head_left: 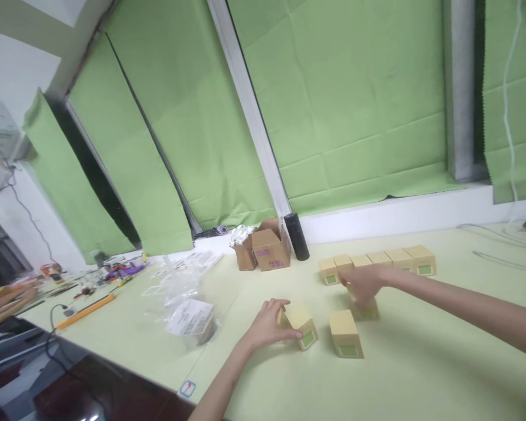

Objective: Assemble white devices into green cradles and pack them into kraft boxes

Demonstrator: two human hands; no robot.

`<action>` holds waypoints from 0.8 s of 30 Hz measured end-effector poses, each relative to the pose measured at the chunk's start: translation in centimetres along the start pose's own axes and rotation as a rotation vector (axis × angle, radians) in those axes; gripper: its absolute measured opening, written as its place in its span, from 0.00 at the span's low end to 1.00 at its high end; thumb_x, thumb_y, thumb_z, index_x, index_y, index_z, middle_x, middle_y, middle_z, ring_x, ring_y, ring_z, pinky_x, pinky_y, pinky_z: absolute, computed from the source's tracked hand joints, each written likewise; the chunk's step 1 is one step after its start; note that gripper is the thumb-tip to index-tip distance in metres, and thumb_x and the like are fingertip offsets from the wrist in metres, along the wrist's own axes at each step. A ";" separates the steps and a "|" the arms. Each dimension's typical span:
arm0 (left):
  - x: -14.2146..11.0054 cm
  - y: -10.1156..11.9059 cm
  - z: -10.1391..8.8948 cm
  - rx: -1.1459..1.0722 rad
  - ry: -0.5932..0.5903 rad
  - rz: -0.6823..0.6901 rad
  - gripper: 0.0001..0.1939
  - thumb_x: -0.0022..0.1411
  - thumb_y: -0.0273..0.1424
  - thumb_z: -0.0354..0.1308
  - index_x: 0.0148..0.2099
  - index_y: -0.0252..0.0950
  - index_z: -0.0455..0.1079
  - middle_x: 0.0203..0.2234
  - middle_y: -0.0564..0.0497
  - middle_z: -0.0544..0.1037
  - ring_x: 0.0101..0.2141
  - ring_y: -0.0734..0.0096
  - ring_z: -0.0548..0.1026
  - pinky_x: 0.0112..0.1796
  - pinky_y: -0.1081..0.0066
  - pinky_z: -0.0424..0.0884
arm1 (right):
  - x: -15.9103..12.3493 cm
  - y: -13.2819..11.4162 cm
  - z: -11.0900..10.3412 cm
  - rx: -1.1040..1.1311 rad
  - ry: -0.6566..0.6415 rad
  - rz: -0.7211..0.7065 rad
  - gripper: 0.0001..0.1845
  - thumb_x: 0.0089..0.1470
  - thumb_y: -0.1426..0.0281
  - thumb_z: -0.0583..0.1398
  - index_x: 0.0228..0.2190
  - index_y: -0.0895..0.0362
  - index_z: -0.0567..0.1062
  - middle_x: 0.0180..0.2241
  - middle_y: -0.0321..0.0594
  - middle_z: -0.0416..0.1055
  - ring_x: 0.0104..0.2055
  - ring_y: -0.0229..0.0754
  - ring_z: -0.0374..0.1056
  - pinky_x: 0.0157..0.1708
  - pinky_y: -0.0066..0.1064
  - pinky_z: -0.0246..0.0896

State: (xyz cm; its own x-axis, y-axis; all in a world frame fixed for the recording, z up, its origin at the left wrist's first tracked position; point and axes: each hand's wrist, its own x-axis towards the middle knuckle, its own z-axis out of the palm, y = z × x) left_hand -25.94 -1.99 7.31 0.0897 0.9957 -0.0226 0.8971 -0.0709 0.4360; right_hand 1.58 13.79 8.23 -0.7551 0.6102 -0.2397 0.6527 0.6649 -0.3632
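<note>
My left hand grips a small yellowish cardboard box, thumb low by its green-and-white label and fingers curled over its far side. Part of what seems another box lies between the fingers, mostly hidden. My right hand, slightly blurred, is closed over another small box, covering most of its top. Its fingertips reach close to a row of similar boxes behind it. Between my hands and nearer to me stands a single box, its label facing me.
A black cylinder and an open brown carton stand by the wall. Clear plastic bags lie left on the pale table. Farther left are an orange bar, tools and cables. Another person's arms show at the far left.
</note>
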 end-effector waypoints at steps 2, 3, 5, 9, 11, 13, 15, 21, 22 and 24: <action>-0.2 0.9 0.5 -0.015 -0.009 -0.014 0.41 0.44 0.50 0.63 0.57 0.39 0.60 0.47 0.44 0.67 0.50 0.53 0.61 0.51 0.61 0.59 | -2.2 0.3 0.4 0.012 -0.060 0.031 0.36 0.37 0.58 0.68 0.49 0.54 0.68 0.32 0.42 0.73 0.31 0.51 0.71 0.31 0.43 0.67; -0.2 1.4 0.8 -0.020 -0.018 -0.020 0.38 0.46 0.48 0.63 0.57 0.40 0.61 0.48 0.45 0.67 0.50 0.53 0.61 0.51 0.61 0.58 | -3.1 0.1 1.0 0.022 -0.071 0.032 0.44 0.32 0.58 0.69 0.53 0.53 0.65 0.35 0.44 0.73 0.34 0.56 0.71 0.32 0.44 0.66; 0.0 2.5 1.4 -0.026 -0.043 -0.026 0.33 0.50 0.43 0.61 0.58 0.41 0.61 0.47 0.46 0.66 0.50 0.54 0.60 0.52 0.61 0.57 | -4.7 -0.9 2.8 0.058 -0.021 -0.014 0.55 0.30 0.55 0.68 0.59 0.50 0.55 0.48 0.48 0.68 0.47 0.63 0.66 0.38 0.48 0.65; 1.1 4.7 2.8 -0.027 -0.102 -0.014 0.38 0.46 0.40 0.63 0.60 0.44 0.58 0.49 0.47 0.65 0.51 0.54 0.60 0.53 0.61 0.57 | -5.8 -2.9 6.5 0.148 0.257 -0.164 0.38 0.41 0.55 0.63 0.54 0.51 0.63 0.48 0.46 0.67 0.49 0.60 0.61 0.41 0.50 0.63; 2.0 5.5 3.4 -0.027 -0.105 -0.029 0.41 0.41 0.40 0.66 0.59 0.44 0.59 0.49 0.47 0.65 0.52 0.52 0.59 0.53 0.60 0.57 | -6.0 -2.5 6.8 0.159 0.330 -0.149 0.32 0.42 0.55 0.63 0.49 0.52 0.68 0.44 0.44 0.69 0.46 0.57 0.63 0.40 0.47 0.64; 3.3 6.3 4.0 -0.039 -0.083 -0.044 0.39 0.43 0.40 0.64 0.59 0.42 0.60 0.48 0.46 0.65 0.52 0.52 0.59 0.53 0.60 0.56 | -6.3 -0.9 5.9 0.164 0.367 -0.104 0.33 0.41 0.52 0.64 0.49 0.52 0.69 0.44 0.43 0.70 0.46 0.54 0.64 0.40 0.43 0.64; 5.1 7.2 4.6 -0.060 -0.053 -0.033 0.35 0.47 0.40 0.61 0.59 0.41 0.61 0.48 0.46 0.65 0.53 0.54 0.59 0.54 0.62 0.55 | -6.5 1.5 4.2 0.150 0.412 -0.061 0.34 0.42 0.50 0.63 0.49 0.51 0.69 0.45 0.44 0.69 0.47 0.54 0.63 0.41 0.41 0.64; 11.9 10.9 7.0 -0.077 0.033 0.043 0.42 0.37 0.45 0.66 0.57 0.45 0.63 0.62 0.47 0.50 0.62 0.49 0.41 0.60 0.60 0.41 | -5.3 7.6 1.8 0.012 0.549 0.048 0.33 0.36 0.60 0.66 0.47 0.51 0.71 0.42 0.46 0.64 0.48 0.59 0.60 0.38 0.45 0.64; 12.9 11.4 7.3 -0.072 0.056 0.042 0.45 0.37 0.45 0.66 0.59 0.44 0.60 0.63 0.47 0.47 0.63 0.48 0.38 0.60 0.58 0.37 | -5.1 8.3 2.0 0.003 0.563 0.062 0.33 0.36 0.61 0.66 0.47 0.52 0.71 0.42 0.46 0.63 0.48 0.59 0.60 0.37 0.44 0.65; 14.2 11.9 7.6 -0.059 0.084 0.030 0.51 0.37 0.45 0.66 0.63 0.40 0.52 0.64 0.43 0.44 0.63 0.47 0.35 0.60 0.55 0.33 | -5.1 9.7 2.2 0.002 0.595 0.090 0.34 0.38 0.58 0.65 0.49 0.52 0.68 0.45 0.47 0.62 0.50 0.58 0.60 0.37 0.43 0.66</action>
State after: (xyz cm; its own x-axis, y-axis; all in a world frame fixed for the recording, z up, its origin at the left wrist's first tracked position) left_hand -10.68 10.85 5.37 0.0776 0.9948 0.0656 0.8675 -0.0998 0.4874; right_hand 11.59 16.22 3.98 -0.5323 0.8005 0.2754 0.7115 0.5993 -0.3667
